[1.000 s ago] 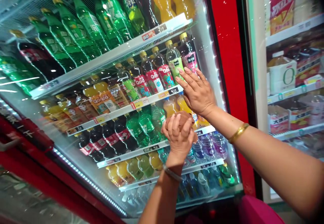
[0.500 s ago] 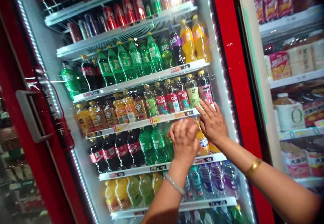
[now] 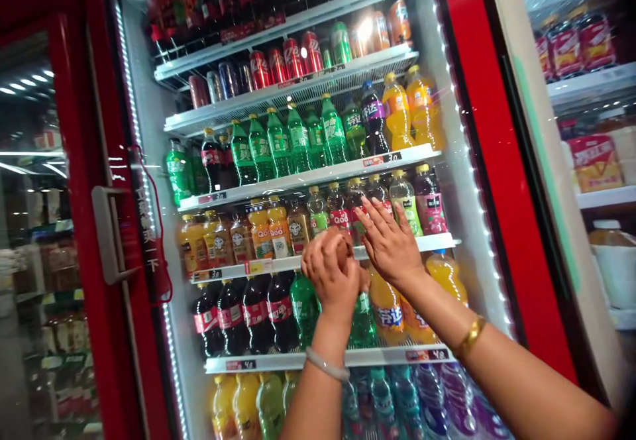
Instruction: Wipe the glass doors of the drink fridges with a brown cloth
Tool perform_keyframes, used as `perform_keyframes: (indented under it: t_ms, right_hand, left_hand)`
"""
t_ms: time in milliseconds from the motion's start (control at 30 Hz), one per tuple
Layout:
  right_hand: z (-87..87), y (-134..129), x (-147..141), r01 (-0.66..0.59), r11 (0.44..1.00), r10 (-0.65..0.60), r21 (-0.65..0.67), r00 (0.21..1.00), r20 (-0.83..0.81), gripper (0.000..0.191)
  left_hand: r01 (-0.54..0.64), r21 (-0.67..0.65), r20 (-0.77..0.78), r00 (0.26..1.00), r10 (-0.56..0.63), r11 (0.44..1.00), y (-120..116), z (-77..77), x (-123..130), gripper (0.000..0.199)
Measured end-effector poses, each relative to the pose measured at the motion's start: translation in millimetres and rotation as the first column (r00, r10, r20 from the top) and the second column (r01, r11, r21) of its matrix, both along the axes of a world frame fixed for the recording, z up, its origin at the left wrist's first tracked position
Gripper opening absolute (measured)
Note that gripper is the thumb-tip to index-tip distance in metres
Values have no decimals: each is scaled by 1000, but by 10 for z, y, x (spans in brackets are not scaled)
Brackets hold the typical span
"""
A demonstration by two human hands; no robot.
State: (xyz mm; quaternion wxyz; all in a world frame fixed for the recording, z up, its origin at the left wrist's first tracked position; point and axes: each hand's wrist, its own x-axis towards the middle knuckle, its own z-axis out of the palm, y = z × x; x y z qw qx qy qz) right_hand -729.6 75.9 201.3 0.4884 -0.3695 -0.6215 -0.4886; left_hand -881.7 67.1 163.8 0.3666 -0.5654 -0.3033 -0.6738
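My left hand, with a pale bangle on its wrist, is closed with bent fingers in front of the green bottles. Whether it holds anything is hidden; a brownish patch beside its fingers may be a reflection. My right hand, with a gold bangle, is open, its fingers stretched towards the red-labelled Qoo bottles. Both hands are at a glass-fronted drinks cooler, near its shelf edge. Whether they touch the glass I cannot tell. Orange soda bottles stand below my right hand.
A grey door handle sits on the red frame to the left. Red cans and more bottles fill the upper shelves. Another glass door is at far left, and a carton display stands at the right.
Both hands have moved left across the cooler front. My right hand has gone from the pale green bottle to the Qoo bottles. The view has also shifted, showing more upper shelves.
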Motion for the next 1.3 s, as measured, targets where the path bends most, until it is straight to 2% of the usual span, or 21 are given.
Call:
perform_keyframes:
  t_ms: [133,200,267,333,400,433,467,500,567,633,667,733,800,833,900,1033,1100,1133,1200,1267,1300]
  right_hand:
    - [-46,-23,2,-5,1000,5,13,1000,-2,77]
    - [-45,-43,4,-3,1000,3,16,1000,0,77]
    - [-38,-57,3,-3,1000,3,7,1000,0,78]
    - [-36,-65,2,-3,1000,3,-9,1000,-3,80]
    - [-41,-67,3,-7,1000,7,-20,1000,-5,81]
    - [-45,-66,6,-10,1000,10,-22,1000,-7,81]
    - [-49,-63,12,-15,1000,15,-24,1000,-8,81]
    - [-53,-60,19,-22,999,22,-25,1000,-8,80]
    - [-59,-52,37,-36,999,37,-29,999,7,78]
    - [-63,-46,50,-48,998,49,-32,998,29,77]
    - [-63,-45,52,-52,998,53,-31,998,35,77]
    - [-63,-44,46,-52,998,53,-19,998,24,78]
    - [-63,-44,35,-47,999,47,-7,999,7,79]
    - [-64,-42,32,-44,999,45,-2,999,2,79]
    - [-68,-36,33,-44,999,44,-6,999,5,78]
    - [-77,-29,57,-42,998,43,-36,999,28,75]
    - [-77,-37,61,-48,998,48,-31,999,25,75]
    - [-76,-43,59,-55,998,55,-27,998,18,77]
    - [-73,-57,50,-73,997,73,-28,997,1,79]
    - [-71,-64,41,-88,996,87,-32,996,-12,80]
    - [-72,-64,39,-92,995,91,-36,996,-14,80]
  left_hand:
    - [64,-64,-291,953,-80,996,-71,-382,-41,55]
    - [92,-70,-355,928,-111,993,-74,-435,-170,64]
    - [104,-37,-217,970,-110,994,-59,-359,-316,68]
    - [86,-7,125,989,-84,996,-39,-232,-395,64]
    - [71,-10,424,904,-60,997,-34,-150,-350,57]
    - [67,-17,478,877,-50,998,-37,-142,-278,56]
    - [61,-24,461,886,-43,998,-43,-154,-182,55]
    - [52,-28,378,925,-37,998,-49,-179,-75,56]
    - [27,-25,96,995,-25,999,-54,-220,115,60]
    - [-1,-20,-129,992,-1,1000,-47,-170,193,63]
    - [-22,-23,-177,984,17,1000,-40,-94,180,64]
    - [-73,-38,-144,987,66,997,-20,130,89,65]
    - [-95,-61,-25,995,93,994,2,343,-1,64]
    - [-91,-64,25,995,93,994,12,398,-19,63]
    - [-79,-48,21,997,80,996,19,349,8,63]
    - [-70,-7,-231,971,66,998,-5,-97,90,64]
    - [-114,-28,-274,956,102,993,-12,-168,30,68]
    - [-142,-37,-263,956,128,989,-9,-124,-21,71]
    - [-181,-62,-190,968,166,982,7,71,-120,73]
    - [-174,-83,-59,984,170,981,27,269,-153,71]
    - [-160,-90,-3,987,160,983,33,315,-136,69]
